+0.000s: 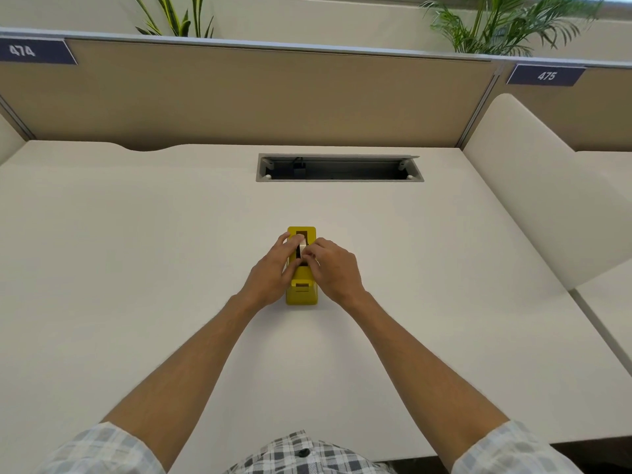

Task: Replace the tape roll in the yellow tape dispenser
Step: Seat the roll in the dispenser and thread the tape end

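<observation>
A yellow tape dispenser [301, 293] stands on the white desk [136, 251], lengthwise away from me, its cutter end toward me. A pale tape roll [303, 243] sits in its top slot, mostly hidden by fingers. My left hand [272, 268] lies against the dispenser's left side, fingers curled over the top onto the roll. My right hand [333, 266] lies against the right side, and its fingertips pinch the roll from the right. Both hands meet over the slot.
An open cable tray [338, 167] is cut into the desk behind the dispenser. A tan partition [256, 97] with number tags 474 and 475 closes the back. A white divider [547, 186] rises at the right. Plants stand behind the partition.
</observation>
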Available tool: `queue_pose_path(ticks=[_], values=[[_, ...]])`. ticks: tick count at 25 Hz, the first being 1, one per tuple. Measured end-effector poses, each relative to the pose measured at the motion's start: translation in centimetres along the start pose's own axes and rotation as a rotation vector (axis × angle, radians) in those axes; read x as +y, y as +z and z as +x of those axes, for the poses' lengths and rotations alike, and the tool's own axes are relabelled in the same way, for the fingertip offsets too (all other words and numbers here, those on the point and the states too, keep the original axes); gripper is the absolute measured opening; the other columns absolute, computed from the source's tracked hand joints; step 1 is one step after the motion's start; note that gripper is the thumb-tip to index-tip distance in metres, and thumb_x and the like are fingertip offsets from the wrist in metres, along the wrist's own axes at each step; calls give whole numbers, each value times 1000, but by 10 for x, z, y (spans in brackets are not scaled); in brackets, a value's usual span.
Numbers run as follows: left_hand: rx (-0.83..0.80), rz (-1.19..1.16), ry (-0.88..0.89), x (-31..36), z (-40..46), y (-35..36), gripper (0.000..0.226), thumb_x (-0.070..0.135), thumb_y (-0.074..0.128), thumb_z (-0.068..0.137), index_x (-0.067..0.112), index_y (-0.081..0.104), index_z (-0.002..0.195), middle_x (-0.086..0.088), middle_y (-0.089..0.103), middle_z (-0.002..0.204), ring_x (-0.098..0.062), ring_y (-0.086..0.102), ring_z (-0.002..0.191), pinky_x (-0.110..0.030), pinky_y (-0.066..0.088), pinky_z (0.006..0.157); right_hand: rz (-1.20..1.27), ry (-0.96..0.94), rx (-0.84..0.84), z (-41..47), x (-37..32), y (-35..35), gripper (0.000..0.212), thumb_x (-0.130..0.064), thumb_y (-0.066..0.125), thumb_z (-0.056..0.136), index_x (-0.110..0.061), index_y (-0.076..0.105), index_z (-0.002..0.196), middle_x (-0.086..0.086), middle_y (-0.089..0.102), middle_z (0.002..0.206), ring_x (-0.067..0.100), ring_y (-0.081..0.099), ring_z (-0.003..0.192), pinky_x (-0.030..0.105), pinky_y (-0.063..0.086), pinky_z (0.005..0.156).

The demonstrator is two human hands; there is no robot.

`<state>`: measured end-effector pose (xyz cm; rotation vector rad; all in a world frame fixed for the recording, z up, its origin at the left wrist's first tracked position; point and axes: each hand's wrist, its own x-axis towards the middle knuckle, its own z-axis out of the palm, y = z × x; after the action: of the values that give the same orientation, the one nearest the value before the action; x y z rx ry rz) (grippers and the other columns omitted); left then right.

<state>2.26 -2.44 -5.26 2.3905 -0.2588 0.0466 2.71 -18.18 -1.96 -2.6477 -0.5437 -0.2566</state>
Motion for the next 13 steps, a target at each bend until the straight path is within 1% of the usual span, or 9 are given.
queue_pose_path(ticks=[2,4,7,11,13], values=[[-19,4,14,-1,-1,1,49,27,37,102,30,25,149,4,20,160,-22,42,135,-42,45,100,10,8,17,-3,-2,1,22,-24,50,99,-14,69,101,2,66,98,21,61,91,38,51,64],[-29,16,27,-2,-2,1,51,26,34,103,29,19,152,5,16,161,-19,36,140,-38,42,102,24,22,40,-7,-4,3,20,-23,52,98,-13,70,100,2,66,97,21,61,89,37,50,62],[-21,35,11,-3,-4,3,53,29,32,104,27,13,153,5,12,162,-17,34,141,-38,42,102,13,38,53,-13,-9,7,19,-23,54,97,-13,71,99,3,67,95,22,63,87,35,49,60],[-8,71,45,-4,-4,5,53,28,31,104,19,14,153,4,14,161,-9,14,147,-39,32,114,-20,62,75,-19,-11,9,18,-22,55,96,-14,71,97,2,67,91,21,62,84,27,34,55],[-9,91,49,-5,-4,5,52,27,31,104,17,15,153,3,15,161,-8,11,148,-41,28,116,-31,64,85,-21,-12,7,18,-21,55,96,-14,71,95,2,67,90,21,62,82,26,32,54]])
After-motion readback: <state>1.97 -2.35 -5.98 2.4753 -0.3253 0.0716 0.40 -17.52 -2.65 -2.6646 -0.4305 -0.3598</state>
